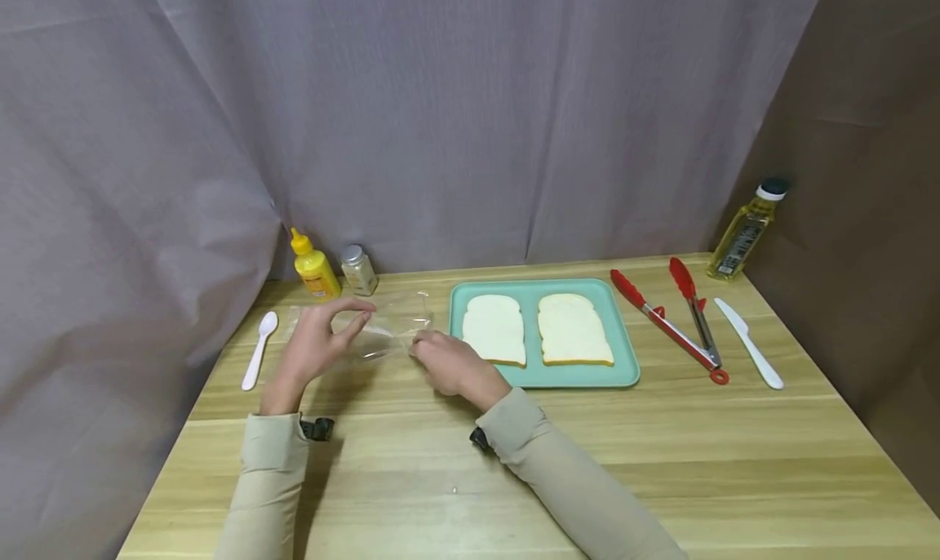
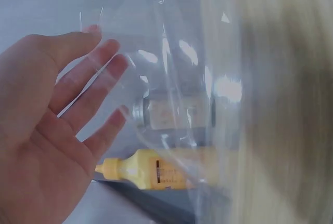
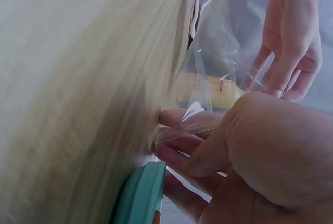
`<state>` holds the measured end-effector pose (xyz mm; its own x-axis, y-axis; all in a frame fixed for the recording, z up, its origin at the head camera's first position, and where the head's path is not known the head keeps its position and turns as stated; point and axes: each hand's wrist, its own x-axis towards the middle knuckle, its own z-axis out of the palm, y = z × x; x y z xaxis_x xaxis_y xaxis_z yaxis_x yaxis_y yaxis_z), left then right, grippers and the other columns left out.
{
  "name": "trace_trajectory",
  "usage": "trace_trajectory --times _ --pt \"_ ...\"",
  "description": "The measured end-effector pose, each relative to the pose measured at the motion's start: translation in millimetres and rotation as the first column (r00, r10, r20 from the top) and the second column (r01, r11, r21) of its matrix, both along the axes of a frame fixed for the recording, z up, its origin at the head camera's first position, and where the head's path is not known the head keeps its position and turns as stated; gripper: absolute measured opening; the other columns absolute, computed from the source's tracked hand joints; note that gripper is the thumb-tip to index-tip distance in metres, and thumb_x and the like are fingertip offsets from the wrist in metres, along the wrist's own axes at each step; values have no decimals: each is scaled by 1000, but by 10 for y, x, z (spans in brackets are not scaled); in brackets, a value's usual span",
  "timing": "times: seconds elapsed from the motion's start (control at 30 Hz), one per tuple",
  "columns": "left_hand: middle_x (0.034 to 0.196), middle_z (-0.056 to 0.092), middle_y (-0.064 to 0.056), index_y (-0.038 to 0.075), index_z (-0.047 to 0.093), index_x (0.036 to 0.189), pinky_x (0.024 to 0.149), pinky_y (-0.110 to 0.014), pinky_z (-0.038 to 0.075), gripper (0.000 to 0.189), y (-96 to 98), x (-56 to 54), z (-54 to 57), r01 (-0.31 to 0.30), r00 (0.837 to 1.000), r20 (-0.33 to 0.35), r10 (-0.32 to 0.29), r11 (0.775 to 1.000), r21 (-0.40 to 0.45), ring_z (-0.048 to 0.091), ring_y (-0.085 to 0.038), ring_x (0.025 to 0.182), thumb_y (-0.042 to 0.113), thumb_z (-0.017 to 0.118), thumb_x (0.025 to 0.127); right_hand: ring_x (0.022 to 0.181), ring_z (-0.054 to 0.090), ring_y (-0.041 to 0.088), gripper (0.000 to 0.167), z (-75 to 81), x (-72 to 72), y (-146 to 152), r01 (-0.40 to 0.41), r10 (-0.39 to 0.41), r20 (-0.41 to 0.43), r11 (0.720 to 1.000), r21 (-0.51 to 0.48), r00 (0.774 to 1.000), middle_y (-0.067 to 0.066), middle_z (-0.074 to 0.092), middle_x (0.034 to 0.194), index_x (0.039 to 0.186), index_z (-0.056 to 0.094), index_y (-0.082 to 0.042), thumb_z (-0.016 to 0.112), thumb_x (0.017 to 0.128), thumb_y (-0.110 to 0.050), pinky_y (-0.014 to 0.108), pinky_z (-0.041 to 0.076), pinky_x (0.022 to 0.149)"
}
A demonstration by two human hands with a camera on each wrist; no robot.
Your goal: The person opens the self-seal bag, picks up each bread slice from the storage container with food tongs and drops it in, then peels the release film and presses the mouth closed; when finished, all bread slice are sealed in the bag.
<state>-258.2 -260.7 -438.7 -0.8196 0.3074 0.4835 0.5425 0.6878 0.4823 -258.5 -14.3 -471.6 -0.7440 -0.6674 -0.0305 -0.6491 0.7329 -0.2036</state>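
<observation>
A clear plastic bag point(image 1: 396, 319) spans the space between both hands, its surface full of glints. My left hand point(image 1: 317, 344) pinches its upper edge between thumb and fingertips; in the left wrist view the other fingers show behind the film point(image 2: 177, 52). My right hand point(image 1: 454, 366) pinches the bag's near right corner low over the table, beside the tray's left edge. Through the bag, the left wrist view shows a yellow squeeze bottle point(image 2: 145, 167) and a small jar point(image 2: 174, 112).
A teal tray point(image 1: 532, 374) bears two bread slices point(image 1: 494, 329). To its right lie red-handled tongs point(image 1: 679, 340) and a white knife point(image 1: 749, 344), with an oil bottle point(image 1: 742, 237) behind. A white spoon point(image 1: 259, 348) is at the left. Grey curtain point(image 1: 470, 119) hangs behind the table.
</observation>
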Motion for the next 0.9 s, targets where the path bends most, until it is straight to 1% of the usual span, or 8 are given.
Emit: trace_trajectory --times 0.1,0.2,0.37,0.43,0.53,0.7,0.8,0.9 --pt "119 83 -9 9 81 117 106 -52 60 17 7 -5 24 11 999 30 -10 1000 -13 78 -33 115 9 77 101 131 66 25 38 -8 -13 18 1 -1 -21 1000 -8 1000 7 69 143 130 75 -12 71 94 1 38 57 115" --pt "119 82 -11 6 80 117 107 -52 60 17 32 -22 12 29 998 48 -27 999 -32 77 -34 116 9 77 101 131 66 25 42 -13 -25 39 0 -1 -28 1000 -27 1000 8 69 141 131 75 -13 71 93 3 38 56 116" --pt "117 83 -12 6 81 115 108 -53 60 15 56 -34 -30 24 998 52 -21 999 -43 77 -34 116 8 78 100 147 56 28 55 -8 -31 83 -5 6 8 995 -98 1000 10 60 157 145 69 -15 65 95 7 41 47 126" --pt "117 83 -13 6 81 114 107 -55 60 15 54 -34 -52 20 999 45 -18 999 -49 77 -36 115 8 78 100 153 51 29 56 -5 -32 115 -1 4 21 991 -132 1000 10 55 163 146 68 -15 62 95 7 42 43 130" --pt "116 83 -13 5 82 113 107 -56 60 14 55 -32 -78 19 999 34 -17 998 -62 77 -36 114 8 77 100 156 48 28 54 5 -32 200 3 0 18 983 -182 1000 8 54 164 145 69 -14 58 97 6 44 42 131" --pt "115 83 -14 3 81 112 105 -55 61 14 61 -38 -119 22 1000 24 -20 997 -67 78 -37 112 4 77 99 150 54 27 40 29 -50 483 14 -19 -15 955 -296 1000 9 60 158 140 71 -12 49 109 -3 43 46 127" --pt "115 83 -14 3 81 112 103 -56 62 14 62 -43 -143 26 1000 17 -25 997 -71 78 -37 111 1 77 98 145 59 28 33 43 -54 747 23 -46 -56 934 -356 997 11 65 152 137 73 -10 51 113 -10 44 49 124" --pt "114 83 -13 4 82 111 102 -55 62 15 66 -48 -167 31 1000 3 -30 996 -81 79 -36 109 0 78 97 141 62 29 30 49 -56 1067 51 -95 -96 920 -388 991 11 68 147 133 75 -9 55 111 -12 46 51 122"
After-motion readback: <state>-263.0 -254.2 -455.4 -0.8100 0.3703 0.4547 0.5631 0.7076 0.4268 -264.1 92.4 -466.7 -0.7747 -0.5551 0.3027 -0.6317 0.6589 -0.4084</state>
